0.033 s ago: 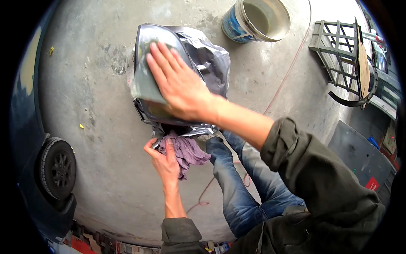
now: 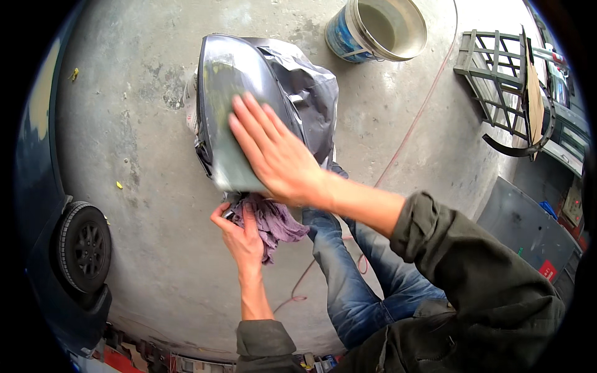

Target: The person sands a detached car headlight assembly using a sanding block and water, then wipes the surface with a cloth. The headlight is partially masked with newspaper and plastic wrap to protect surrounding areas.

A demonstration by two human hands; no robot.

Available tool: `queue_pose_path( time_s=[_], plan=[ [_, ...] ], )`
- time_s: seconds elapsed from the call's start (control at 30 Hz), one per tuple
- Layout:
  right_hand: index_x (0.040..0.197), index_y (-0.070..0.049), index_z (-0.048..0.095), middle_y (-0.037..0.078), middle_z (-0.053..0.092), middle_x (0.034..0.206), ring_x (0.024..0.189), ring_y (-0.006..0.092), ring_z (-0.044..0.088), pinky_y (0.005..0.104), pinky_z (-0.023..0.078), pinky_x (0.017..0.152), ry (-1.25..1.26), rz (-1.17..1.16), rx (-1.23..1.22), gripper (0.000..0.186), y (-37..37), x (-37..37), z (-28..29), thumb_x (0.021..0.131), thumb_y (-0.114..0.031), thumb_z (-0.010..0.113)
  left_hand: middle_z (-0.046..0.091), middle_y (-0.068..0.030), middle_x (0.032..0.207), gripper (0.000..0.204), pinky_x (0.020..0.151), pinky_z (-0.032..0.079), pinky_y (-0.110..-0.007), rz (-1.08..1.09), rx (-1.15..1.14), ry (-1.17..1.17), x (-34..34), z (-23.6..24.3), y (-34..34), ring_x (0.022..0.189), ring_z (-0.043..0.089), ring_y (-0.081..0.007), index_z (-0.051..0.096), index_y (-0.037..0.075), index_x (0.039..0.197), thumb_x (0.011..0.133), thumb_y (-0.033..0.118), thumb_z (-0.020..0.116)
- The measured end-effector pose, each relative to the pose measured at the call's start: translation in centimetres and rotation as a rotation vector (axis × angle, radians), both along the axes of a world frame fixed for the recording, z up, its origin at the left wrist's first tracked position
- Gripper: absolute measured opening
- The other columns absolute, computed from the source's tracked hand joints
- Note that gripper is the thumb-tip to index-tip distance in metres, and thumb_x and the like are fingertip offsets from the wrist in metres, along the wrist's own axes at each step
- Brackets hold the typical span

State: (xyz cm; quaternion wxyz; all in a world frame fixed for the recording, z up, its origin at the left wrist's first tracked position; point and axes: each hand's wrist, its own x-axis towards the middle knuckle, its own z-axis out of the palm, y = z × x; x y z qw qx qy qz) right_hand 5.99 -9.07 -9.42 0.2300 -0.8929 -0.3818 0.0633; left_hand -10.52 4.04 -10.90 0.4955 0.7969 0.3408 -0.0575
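Observation:
A car headlight (image 2: 217, 62) with a hazy lens is propped in front of me, silver-grey plastic sheeting (image 2: 314, 93) bunched along its right side. My right hand (image 2: 277, 152) lies flat on the lens, fingers stretched out and slightly blurred. Under the palm is a thin grey-green sheet (image 2: 235, 171), its lower edge smeared by motion; what it is made of I cannot tell. Below the headlight, my left hand (image 2: 244, 239) grips a crumpled purple cloth (image 2: 280, 224) between thumb and fingers. A small shiny piece shows by its fingertips.
A white-and-blue bucket (image 2: 345, 37) of cloudy liquid stands beyond the headlight, to the right. A thin red hose (image 2: 420, 115) crosses the concrete floor. Far right stands a grey slatted crate (image 2: 497, 78) with a curved black strip. A dark car with its wheel (image 2: 86, 247) borders the left.
My right hand and the sheet under it have slid down the lens toward me, uncovering more of its upper part. My left hand keeps its place with the cloth.

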Motion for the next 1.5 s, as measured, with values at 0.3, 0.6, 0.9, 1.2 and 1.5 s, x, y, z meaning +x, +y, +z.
queue_pose_path(
  time_s=[0.3, 0.6, 0.9, 1.2, 1.5],
  plan=[
    [0.148, 0.013, 0.035, 0.03, 0.027, 0.16, 0.152, 0.0387, 0.022, 0.0486, 0.018, 0.124, 0.015, 0.022, 0.187, 0.069, 2.6, 2.6, -0.3, 0.091, -0.025, 0.045, 0.062, -0.0257, 0.106, 0.05, 0.082, 0.049, -0.044, -0.001, 0.047, 0.007, -0.1, 0.0, 0.0, 0.092, 0.064, -0.0345, 0.04, 0.0, 0.126, 0.1, 0.036, 0.062],
    [0.149, 0.01, 0.035, 0.027, 0.028, 0.161, 0.152, 0.0386, 0.024, 0.0488, 0.02, 0.124, 0.033, 0.143, 0.028, 0.07, -1.0, -1.3, -0.1, 0.091, -0.027, 0.048, 0.064, -0.0248, 0.107, 0.044, 0.084, 0.05, -0.044, 0.029, -0.018, 0.042, -0.1, 0.4, 0.2, 0.096, 0.065, -0.0348, 0.039, 0.0, 0.125, 0.1, 0.03, 0.061],
    [0.147, 0.01, 0.039, 0.027, 0.031, 0.159, 0.152, 0.0379, 0.025, 0.0504, 0.021, 0.123, 0.07, 0.205, 0.017, 0.063, -3.3, -5.5, -0.1, 0.094, -0.023, 0.043, 0.065, -0.0267, 0.1, 0.048, 0.078, 0.05, -0.048, -0.053, 0.05, 0.004, -0.1, -0.1, 0.1, 0.091, 0.067, -0.042, 0.037, -0.001, 0.124, 0.099, 0.031, 0.062],
    [0.147, 0.01, 0.039, 0.026, 0.034, 0.158, 0.15, 0.038, 0.028, 0.0485, 0.025, 0.122, 0.056, 0.127, 0.059, 0.062, -3.0, -4.9, -0.2, 0.092, -0.017, 0.044, 0.065, -0.0269, 0.1, 0.046, 0.078, 0.05, -0.046, -0.058, 0.07, 0.015, 0.1, 0.1, 0.0, 0.09, 0.067, -0.04, 0.039, 0.0, 0.124, 0.1, 0.031, 0.063],
    [0.144, 0.01, 0.044, 0.024, 0.037, 0.157, 0.15, 0.0355, 0.031, 0.0473, 0.021, 0.123, -0.007, -0.02, 0.086, 0.063, -1.9, -3.3, -0.6, 0.09, -0.022, 0.046, 0.065, -0.0271, 0.099, 0.046, 0.079, 0.05, -0.047, -0.022, 0.049, -0.003, 0.6, 0.3, -0.2, 0.09, 0.067, -0.0395, 0.04, -0.001, 0.124, 0.099, 0.031, 0.064]
  ],
)
